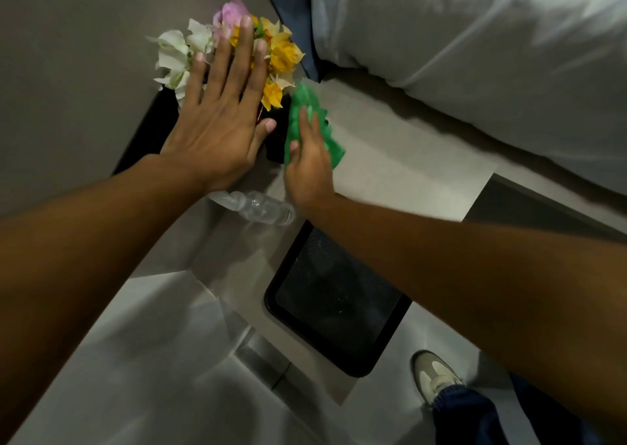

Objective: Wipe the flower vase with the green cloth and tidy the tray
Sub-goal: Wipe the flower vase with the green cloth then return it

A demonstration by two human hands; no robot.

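Green cloth [307, 125] is bunched in my right hand [310, 169], fingers curled around it, pressed on the dark vase [276, 139] at upper centre. My left hand [217, 118] lies flat, fingers spread, over the flowers [281, 54]. A hard rub could tip the vase or crush blooms. Black tray [339, 312] sits bare at lower centre, plastic bottle [258, 205] lying just above it.

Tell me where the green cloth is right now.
The green cloth is in the right hand, pressed against the dark vase just right of the flowers.
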